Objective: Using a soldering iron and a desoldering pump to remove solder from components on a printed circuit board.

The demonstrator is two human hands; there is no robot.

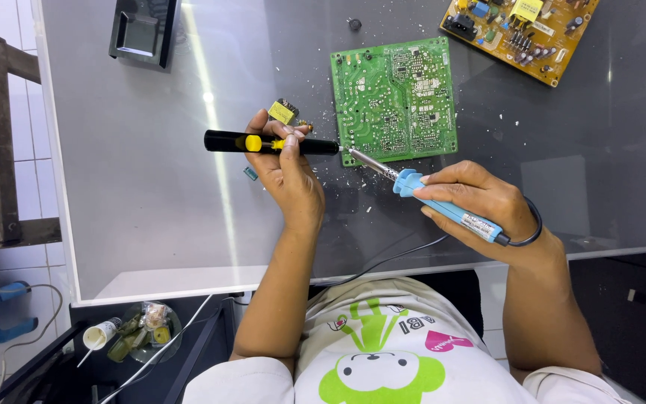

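Green circuit board (pixel 395 101) is lying solder side up on the grey table (pixel 151 187), just beyond both hands. Left hand (pixel 287 176) is gripping a black pump tool with a yellow button (pixel 271 143), fingers wrapped tight, its nozzle pointing at the board's near left corner. Right hand (pixel 480 202) is closed around the blue handle of a soldering iron (pixel 431 200), the tip meeting that same corner. A small yellow part (pixel 283 111) is sitting just past the left fingers. An orange board (pixel 521 34) is lying well beyond the right hand.
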